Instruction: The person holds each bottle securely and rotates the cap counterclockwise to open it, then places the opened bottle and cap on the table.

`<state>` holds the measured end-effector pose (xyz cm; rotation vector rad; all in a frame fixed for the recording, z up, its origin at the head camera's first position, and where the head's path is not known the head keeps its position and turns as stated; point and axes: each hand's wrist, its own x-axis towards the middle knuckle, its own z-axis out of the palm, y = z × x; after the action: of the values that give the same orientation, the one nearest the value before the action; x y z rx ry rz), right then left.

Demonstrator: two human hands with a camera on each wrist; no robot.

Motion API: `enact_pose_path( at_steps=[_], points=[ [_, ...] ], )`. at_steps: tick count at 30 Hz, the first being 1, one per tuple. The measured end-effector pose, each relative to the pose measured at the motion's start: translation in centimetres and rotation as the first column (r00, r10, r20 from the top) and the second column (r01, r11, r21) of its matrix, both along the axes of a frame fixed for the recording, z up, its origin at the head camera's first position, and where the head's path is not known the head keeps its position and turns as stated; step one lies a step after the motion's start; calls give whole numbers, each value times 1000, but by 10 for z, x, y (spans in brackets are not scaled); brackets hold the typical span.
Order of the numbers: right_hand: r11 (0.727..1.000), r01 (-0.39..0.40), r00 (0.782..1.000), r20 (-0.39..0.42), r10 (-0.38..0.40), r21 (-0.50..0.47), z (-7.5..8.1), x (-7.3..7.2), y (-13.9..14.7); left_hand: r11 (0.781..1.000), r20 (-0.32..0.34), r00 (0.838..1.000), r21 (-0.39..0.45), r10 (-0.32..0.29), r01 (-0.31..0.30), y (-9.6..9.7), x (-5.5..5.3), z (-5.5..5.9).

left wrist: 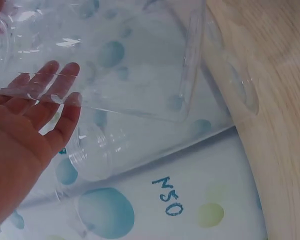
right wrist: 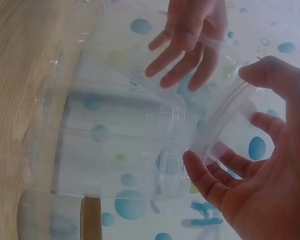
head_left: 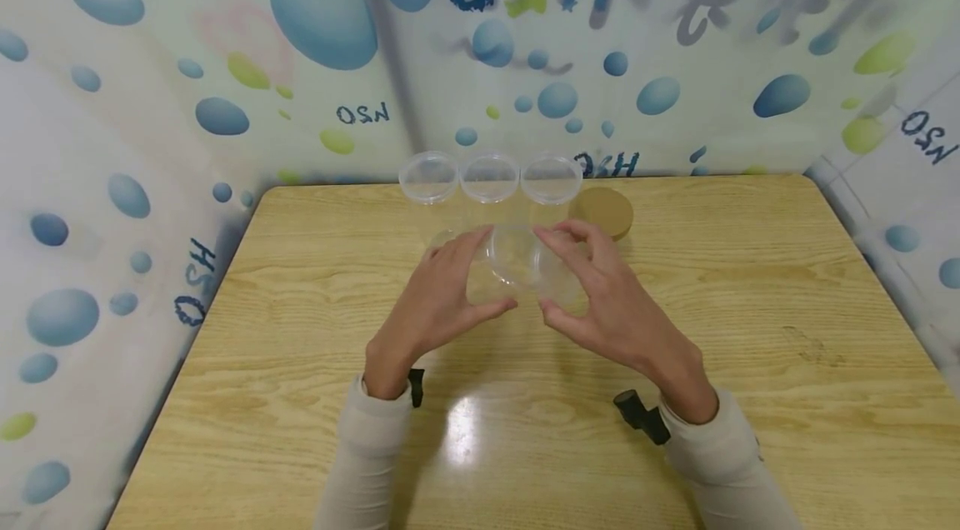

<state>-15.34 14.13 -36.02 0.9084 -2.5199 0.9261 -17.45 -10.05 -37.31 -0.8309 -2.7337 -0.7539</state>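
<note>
A clear, see-through plastic jar [head_left: 516, 257] is held between both hands above the table. My left hand [head_left: 438, 292] curves round one side of it; in the left wrist view, several fingers [left wrist: 65, 80] show at and through the jar's wall. On the other side my right hand [head_left: 615, 297] grips the jar, thumb and fingers round its ringed rim [right wrist: 225, 112] in the right wrist view. The transparent wall makes its exact outline hard to follow. No lid shows on the held jar.
Behind the hands, three similar clear jars [head_left: 490, 180] stand side by side near the table's back edge. To their right is a jar with a brown lid [head_left: 603, 212]. The wooden table [head_left: 750, 280] meets a patterned backdrop [head_left: 675, 138] at the back.
</note>
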Motion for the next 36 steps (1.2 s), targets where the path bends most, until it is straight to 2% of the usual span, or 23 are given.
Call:
enact_pose_path(
  at_steps=[9, 16, 20, 25, 28, 32, 36],
  points=[
    [999, 10, 1000, -27, -9, 36, -6, -5, 1, 991, -56, 994, 99, 94, -89, -18, 1, 8],
    [997, -1, 999, -32, 4, 83, -15, -12, 0, 967, -197, 966, 222, 169, -124, -27, 1, 14],
    [996, -10, 1000, -14, 12, 87, -20, -16, 0, 950, -230, 953, 285, 196, -127, -34, -1, 14],
    [994, -10, 999, 50, 5, 105, -26, -18, -1, 927, -204, 951, 344, 231, -152, -43, -3, 12],
    [992, -11, 996, 89, 0, 124, -28, -19, -1, 913, -195, 945, 367, 263, -178, -48, -5, 11],
    [990, -20, 986, 169, -4, 142, -30, -20, 0, 895, -203, 927, 390, 314, -218, -54, -6, 11],
    [986, -29, 960, 280, -19, 166, -31, -22, 0, 871, -202, 905, 412, 374, -267, -61, -9, 8]
  ],
)
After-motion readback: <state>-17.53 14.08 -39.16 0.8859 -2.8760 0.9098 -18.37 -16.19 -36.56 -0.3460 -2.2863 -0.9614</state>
